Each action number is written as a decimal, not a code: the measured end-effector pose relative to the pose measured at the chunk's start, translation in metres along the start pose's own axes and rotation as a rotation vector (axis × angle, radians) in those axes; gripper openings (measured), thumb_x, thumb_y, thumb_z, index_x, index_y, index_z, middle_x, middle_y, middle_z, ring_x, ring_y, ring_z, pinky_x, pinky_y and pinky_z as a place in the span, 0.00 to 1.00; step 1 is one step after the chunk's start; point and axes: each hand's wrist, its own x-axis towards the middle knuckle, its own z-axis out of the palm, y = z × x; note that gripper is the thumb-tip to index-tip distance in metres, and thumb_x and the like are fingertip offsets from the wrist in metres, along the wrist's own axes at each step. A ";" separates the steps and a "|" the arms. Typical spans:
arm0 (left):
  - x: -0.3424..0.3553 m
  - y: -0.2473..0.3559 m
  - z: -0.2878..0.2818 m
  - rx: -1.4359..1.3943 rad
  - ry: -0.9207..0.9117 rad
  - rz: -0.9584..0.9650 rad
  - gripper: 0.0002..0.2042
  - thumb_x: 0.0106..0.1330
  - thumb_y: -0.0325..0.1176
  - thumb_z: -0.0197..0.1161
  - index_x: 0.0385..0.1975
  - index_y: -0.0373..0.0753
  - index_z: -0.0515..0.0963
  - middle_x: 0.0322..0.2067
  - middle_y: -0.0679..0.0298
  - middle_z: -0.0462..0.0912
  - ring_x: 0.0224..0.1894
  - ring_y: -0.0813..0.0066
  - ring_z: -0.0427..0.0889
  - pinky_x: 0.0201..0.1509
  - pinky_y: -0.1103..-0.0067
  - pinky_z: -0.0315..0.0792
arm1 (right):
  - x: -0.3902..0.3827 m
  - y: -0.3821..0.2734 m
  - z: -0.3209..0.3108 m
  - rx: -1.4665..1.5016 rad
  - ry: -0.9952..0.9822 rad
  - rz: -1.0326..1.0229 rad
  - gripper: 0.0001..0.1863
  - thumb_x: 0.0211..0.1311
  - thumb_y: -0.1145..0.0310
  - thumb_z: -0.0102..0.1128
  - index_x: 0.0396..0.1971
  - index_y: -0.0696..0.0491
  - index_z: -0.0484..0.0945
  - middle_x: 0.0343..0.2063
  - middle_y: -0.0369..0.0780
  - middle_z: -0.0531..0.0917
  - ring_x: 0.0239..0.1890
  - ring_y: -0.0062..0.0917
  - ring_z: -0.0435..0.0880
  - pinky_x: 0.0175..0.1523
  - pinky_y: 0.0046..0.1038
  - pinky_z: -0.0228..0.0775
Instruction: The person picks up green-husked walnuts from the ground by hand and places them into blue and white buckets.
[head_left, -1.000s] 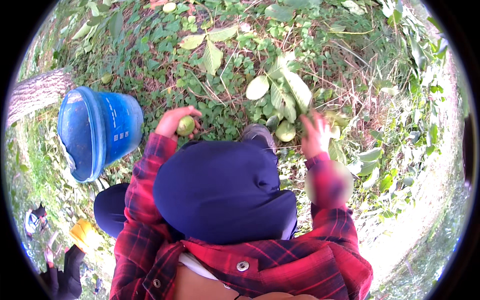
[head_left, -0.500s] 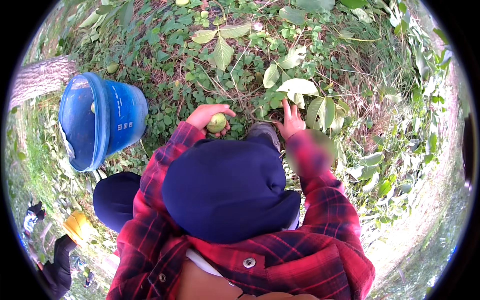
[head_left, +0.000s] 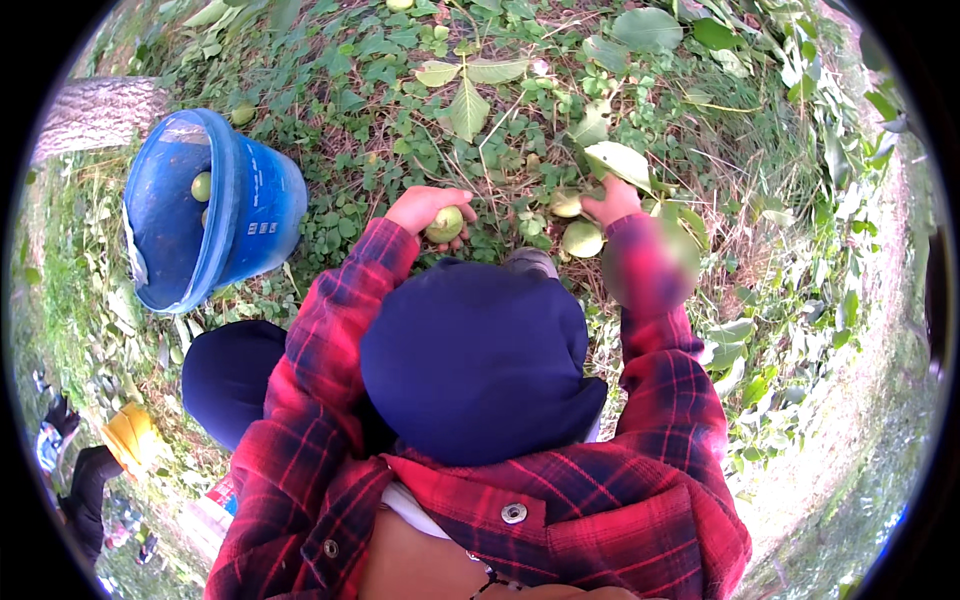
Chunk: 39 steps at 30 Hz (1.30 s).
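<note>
My left hand (head_left: 428, 211) is closed around a green walnut (head_left: 444, 225), held just above the ground cover. On the right, my right hand (head_left: 613, 203) reaches down among large leaves, with its thumb and fingers together at a pale leaf (head_left: 618, 163); the fingertips are partly hidden. Close by its thumb lies one green walnut (head_left: 566, 203). Another walnut (head_left: 582, 239) rests just below that, beside the wrist.
A blue bucket (head_left: 255, 205) leans on its side at the left, with a few walnuts inside. Behind it are a tree trunk (head_left: 100, 117) and a green walnut (head_left: 242, 114). My shoe (head_left: 532, 262) is between my hands. A person with a yellow container (head_left: 130, 438) is at lower left.
My right hand has gone from spread fingers to closing at the leaf, and two walnuts beside it now show. The left hand still holds its walnut. The view has shifted slightly.
</note>
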 end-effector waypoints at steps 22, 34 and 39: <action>0.009 -0.002 -0.022 -0.086 0.013 0.033 0.15 0.55 0.42 0.48 0.24 0.33 0.71 0.16 0.59 0.72 0.15 0.73 0.72 0.13 0.82 0.65 | -0.069 0.002 -0.049 1.771 -0.447 -0.080 0.18 0.47 0.60 0.53 0.36 0.56 0.67 0.35 0.45 0.71 0.36 0.38 0.72 0.42 0.42 0.66; -0.012 0.026 -0.028 -0.043 0.068 0.251 0.16 0.54 0.41 0.49 0.21 0.31 0.72 0.13 0.59 0.72 0.12 0.72 0.73 0.09 0.83 0.63 | -0.033 -0.031 0.018 -0.394 -0.465 0.415 0.39 0.28 0.55 0.65 0.47 0.47 0.60 0.38 0.47 0.72 0.41 0.35 0.72 0.45 0.30 0.64; -0.033 0.046 -0.031 -0.253 -0.040 0.375 0.16 0.54 0.41 0.49 0.23 0.31 0.72 0.16 0.58 0.73 0.15 0.72 0.73 0.11 0.82 0.64 | -0.039 0.015 -0.012 0.854 -0.393 0.264 0.37 0.35 0.58 0.63 0.48 0.55 0.60 0.41 0.41 0.70 0.43 0.27 0.70 0.49 0.26 0.59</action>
